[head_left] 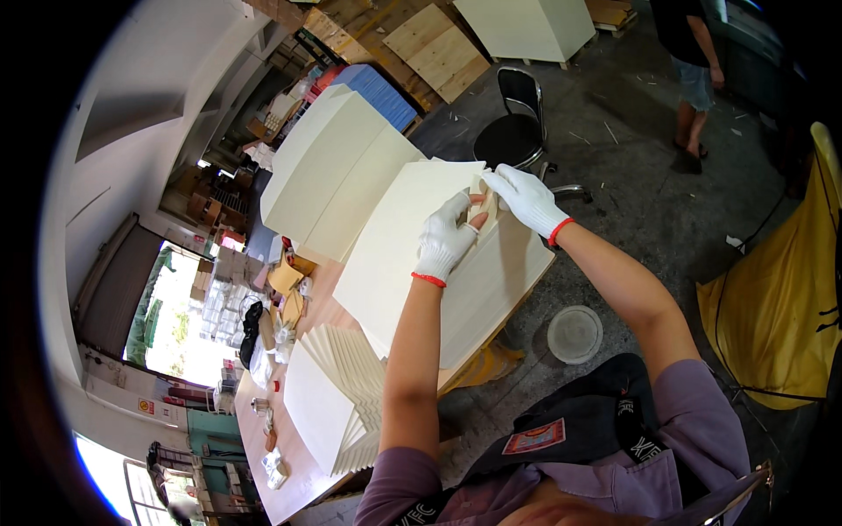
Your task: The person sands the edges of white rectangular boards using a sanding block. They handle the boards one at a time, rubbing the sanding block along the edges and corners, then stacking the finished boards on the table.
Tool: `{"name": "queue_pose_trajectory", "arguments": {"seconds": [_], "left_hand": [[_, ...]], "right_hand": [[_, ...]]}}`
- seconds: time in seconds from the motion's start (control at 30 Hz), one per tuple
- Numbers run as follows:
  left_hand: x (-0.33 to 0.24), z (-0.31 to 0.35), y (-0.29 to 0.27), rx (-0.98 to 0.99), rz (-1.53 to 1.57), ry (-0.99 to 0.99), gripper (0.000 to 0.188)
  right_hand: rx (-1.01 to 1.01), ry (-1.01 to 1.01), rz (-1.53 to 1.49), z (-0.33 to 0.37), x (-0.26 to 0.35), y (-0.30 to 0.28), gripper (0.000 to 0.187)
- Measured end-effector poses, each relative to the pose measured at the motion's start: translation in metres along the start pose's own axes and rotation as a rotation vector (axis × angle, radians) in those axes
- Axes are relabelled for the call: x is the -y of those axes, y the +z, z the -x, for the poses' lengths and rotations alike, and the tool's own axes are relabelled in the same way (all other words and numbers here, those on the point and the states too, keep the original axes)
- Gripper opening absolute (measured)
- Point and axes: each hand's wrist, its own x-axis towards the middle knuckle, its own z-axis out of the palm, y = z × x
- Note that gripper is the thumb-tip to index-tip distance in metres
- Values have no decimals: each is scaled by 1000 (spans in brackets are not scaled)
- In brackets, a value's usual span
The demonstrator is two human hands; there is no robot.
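A tall stack of cream paper sheets [399, 237] lies on the table in front of me, with its upper corner under both hands. My left hand [447, 235], in a white knit glove with bare thumb and finger tips, is closed on the sheets' edge near that corner. Just to its right, my right hand [524, 198], gloved in white with a red cuff, grips the corner from the outer side. Some sheet edges are bent up between the hands. How many sheets each hand holds is hidden.
Nearer left, a fanned pile of cream sheets [338, 399] sits on the wooden table [294, 478]. Another tall cream stack [338, 167] stands beyond. A black chair [510, 131], a round pale lid or bucket [574, 334] and yellow cloth [772, 307] are around; a person [688, 61] stands far right.
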Motion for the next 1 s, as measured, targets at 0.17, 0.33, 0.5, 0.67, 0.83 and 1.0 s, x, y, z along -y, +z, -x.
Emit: {"name": "queue_pose_trajectory", "arguments": {"seconds": [0.17, 0.33, 0.5, 0.67, 0.83, 1.0], "left_hand": [[5, 1, 5, -94, 112, 62, 31], [10, -1, 3, -52, 5, 104, 31], [-1, 1, 2, -19, -60, 91, 38], [-9, 3, -1, -1, -86, 44, 39], [-7, 6, 2, -80, 4, 66, 34], [2, 2, 1, -29, -23, 50, 33]], "right_hand": [[-3, -33, 24, 3, 0, 1, 56], [-12, -63, 11, 0, -5, 3, 51], [-27, -64, 6, 1, -7, 3, 51], [-17, -45, 8, 1, -7, 1, 52], [10, -7, -1, 3, 0, -1, 52], [-14, -36, -39, 2, -4, 2, 50]]}}
